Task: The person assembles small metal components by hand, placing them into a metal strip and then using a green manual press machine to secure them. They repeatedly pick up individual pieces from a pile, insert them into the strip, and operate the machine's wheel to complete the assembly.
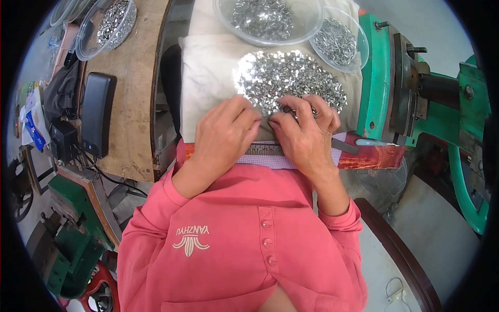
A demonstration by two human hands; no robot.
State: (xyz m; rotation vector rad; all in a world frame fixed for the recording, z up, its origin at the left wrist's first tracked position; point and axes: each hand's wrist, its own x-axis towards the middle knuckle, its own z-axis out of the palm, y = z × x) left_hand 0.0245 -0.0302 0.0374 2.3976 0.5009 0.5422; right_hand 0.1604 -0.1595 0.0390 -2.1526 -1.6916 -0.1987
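A broad pile of small shiny metal pieces (296, 73) lies on a pale cloth (208, 67) in front of me. My left hand (223, 130) is at the pile's near left edge, its thumb and fingertips pressed together. Close beside it, my right hand (305, 130) is curled over the near edge of the pile, also with thumb and finger pinched. Whatever either pinch holds is too small to make out. Between my wrists, nearer my body, lies a dark slotted metal bar (264, 150).
Beyond the pile stand a large clear tub (312, 26) and a smaller clear tub (364, 49) of metal parts. A green machine (370, 78) is at the right. On the wooden table (132, 104) at left are a black box-shaped device (99, 114) and another clear tub (84, 47).
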